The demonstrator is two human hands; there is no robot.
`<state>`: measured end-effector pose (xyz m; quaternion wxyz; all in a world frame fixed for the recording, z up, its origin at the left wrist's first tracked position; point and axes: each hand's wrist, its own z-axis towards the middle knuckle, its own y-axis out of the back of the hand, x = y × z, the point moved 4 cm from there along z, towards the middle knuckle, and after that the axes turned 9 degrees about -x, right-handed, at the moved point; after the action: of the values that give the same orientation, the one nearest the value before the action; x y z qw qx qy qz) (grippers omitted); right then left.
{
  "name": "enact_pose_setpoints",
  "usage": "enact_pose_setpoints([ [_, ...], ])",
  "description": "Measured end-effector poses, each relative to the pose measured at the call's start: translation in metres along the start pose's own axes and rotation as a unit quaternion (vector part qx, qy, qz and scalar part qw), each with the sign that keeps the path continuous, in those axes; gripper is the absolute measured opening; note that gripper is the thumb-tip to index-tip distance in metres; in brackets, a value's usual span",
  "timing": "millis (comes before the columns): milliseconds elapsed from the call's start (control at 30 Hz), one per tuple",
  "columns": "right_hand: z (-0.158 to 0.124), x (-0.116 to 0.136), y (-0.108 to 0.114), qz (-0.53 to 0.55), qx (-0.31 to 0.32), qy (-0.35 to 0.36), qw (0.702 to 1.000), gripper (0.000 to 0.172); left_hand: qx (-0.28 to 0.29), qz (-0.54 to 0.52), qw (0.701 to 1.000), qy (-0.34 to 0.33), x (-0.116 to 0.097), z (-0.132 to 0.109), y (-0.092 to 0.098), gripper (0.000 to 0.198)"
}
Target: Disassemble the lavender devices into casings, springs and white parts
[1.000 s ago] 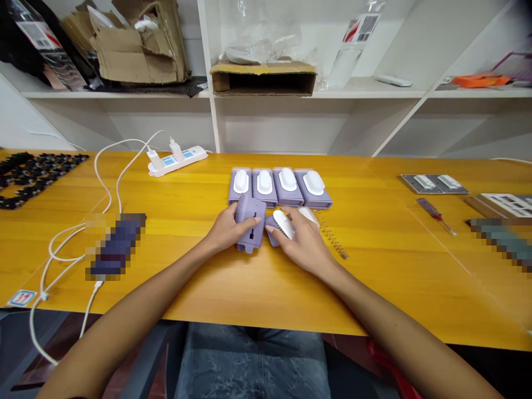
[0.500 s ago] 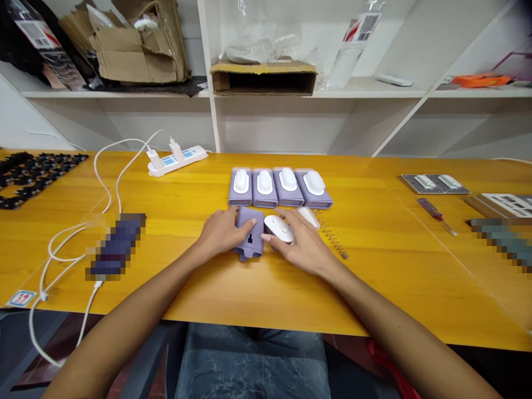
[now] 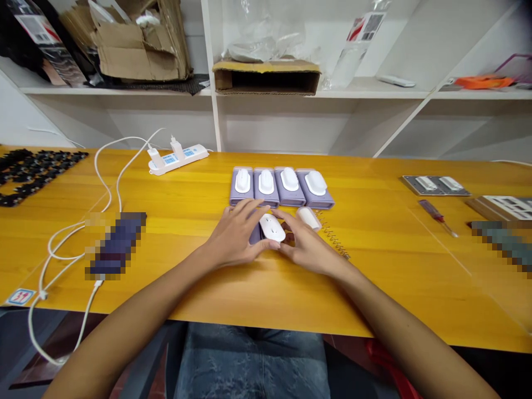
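A white oval cap with small slots in its top sits between my two hands. My right hand grips its right side, thumb at the near end and index finger at the far end. From the left, my left hand curls around the cap, thumb and fingers at its near and far ends. Beneath the left fingers shows a sliver of a purple plate, mostly hidden. Another smooth white piece lies just past my right hand, beside a row of small coiled springs.
Several purple boxes with white oval caps stand in a row behind my hands. At left are a white power strip, a cabled phone and black parts. A screwdriver and a grey plate lie right.
The white cap has moved left with my right hand. My left hand has gone from pressing on the purple plate to the cap's left side, covering most of the plate.
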<state>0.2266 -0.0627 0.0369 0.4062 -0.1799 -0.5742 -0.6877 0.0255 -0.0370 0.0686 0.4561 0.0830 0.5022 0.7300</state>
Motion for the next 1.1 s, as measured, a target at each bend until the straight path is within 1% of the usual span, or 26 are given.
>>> enact_pose_setpoints([
  [100,0.001,0.003,-0.008,0.036,0.001,-0.021,0.999,0.079,0.021,0.022,0.999,-0.026,-0.006,-0.004,-0.006,0.086],
  [167,0.001,0.004,-0.009,0.053,-0.003,-0.025,0.998,0.075,0.028,0.031,0.999,-0.028,-0.006,-0.005,-0.009,0.085],
  [233,0.002,0.005,-0.003,0.054,-0.004,-0.013,0.998,0.066,0.035,0.035,0.998,-0.024,-0.005,-0.006,-0.010,0.077],
  [333,0.004,0.004,0.017,0.021,-0.016,0.027,0.999,0.044,0.040,0.040,0.998,-0.022,-0.004,-0.005,-0.009,0.069],
  [367,0.005,0.003,0.026,-0.002,-0.041,0.036,0.999,0.037,0.039,0.042,0.998,-0.023,-0.003,-0.005,-0.009,0.067],
  [433,0.008,-0.001,0.045,-0.085,-0.121,0.049,0.988,0.027,0.038,0.045,0.998,-0.025,-0.004,-0.005,-0.008,0.064],
  [467,0.008,-0.004,0.052,-0.134,-0.158,0.043,0.977,0.027,0.037,0.045,0.998,-0.025,-0.004,-0.005,-0.008,0.062],
  [500,0.009,-0.008,0.057,-0.184,-0.172,0.026,0.968,0.028,0.036,0.044,0.998,-0.025,-0.004,-0.004,-0.008,0.059],
  [533,0.009,-0.014,0.059,-0.232,-0.178,0.002,0.956,0.029,0.035,0.042,0.998,-0.024,-0.004,-0.004,-0.008,0.056],
  [567,0.009,-0.019,0.059,-0.275,-0.168,-0.026,0.947,0.030,0.034,0.040,0.998,-0.025,-0.004,-0.004,-0.008,0.054],
  [633,0.009,-0.028,0.056,-0.330,-0.130,-0.066,0.933,0.032,0.033,0.039,0.998,-0.027,-0.004,-0.004,-0.008,0.051],
  [667,0.008,-0.031,0.053,-0.342,-0.114,-0.074,0.930,0.033,0.033,0.040,0.998,-0.028,-0.004,-0.004,-0.007,0.051],
  [767,0.009,-0.029,0.045,-0.326,-0.100,-0.050,0.939,0.033,0.033,0.048,0.998,-0.032,-0.004,-0.004,-0.006,0.056],
  [933,0.009,-0.014,0.035,-0.214,-0.121,0.014,0.969,0.032,0.039,0.056,0.997,-0.032,-0.005,-0.004,-0.006,0.060],
  [1000,0.009,-0.010,0.031,-0.189,-0.121,0.018,0.974,0.032,0.039,0.058,0.997,-0.032,-0.005,-0.004,-0.007,0.061],
  [1100,0.008,-0.011,0.029,-0.202,-0.121,-0.003,0.972,0.035,0.036,0.054,0.997,-0.031,-0.005,-0.003,-0.007,0.060],
])
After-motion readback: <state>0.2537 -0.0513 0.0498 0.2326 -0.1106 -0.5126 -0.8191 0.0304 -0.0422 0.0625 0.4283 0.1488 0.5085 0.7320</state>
